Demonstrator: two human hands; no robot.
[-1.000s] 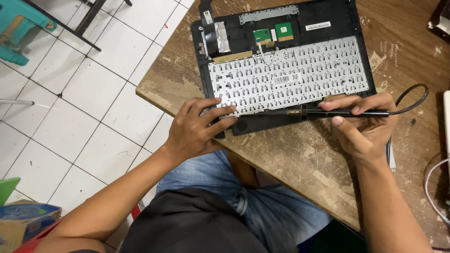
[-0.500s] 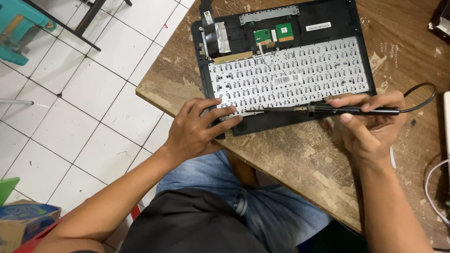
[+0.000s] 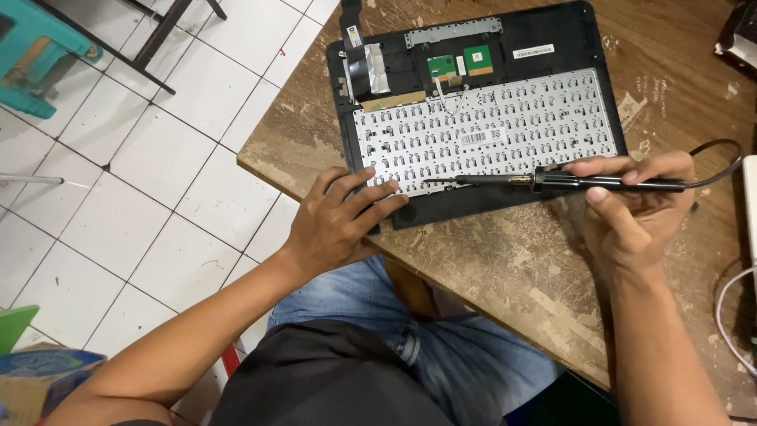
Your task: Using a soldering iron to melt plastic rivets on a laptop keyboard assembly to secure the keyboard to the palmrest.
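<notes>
The right hand (image 3: 631, 209) is pinching a black soldering iron (image 3: 552, 181) in its grip, holding it level with the tip over the lower edge of the upturned laptop keyboard panel (image 3: 481, 126). The left hand (image 3: 339, 221) is pressing spread fingers on the panel's near corner, lying on the worn wooden counter (image 3: 520, 268).

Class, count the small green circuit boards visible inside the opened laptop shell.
2: one green board above the keyboard's middle, another just right of it, both near the shell's top edge. More may be hidden.
</notes>
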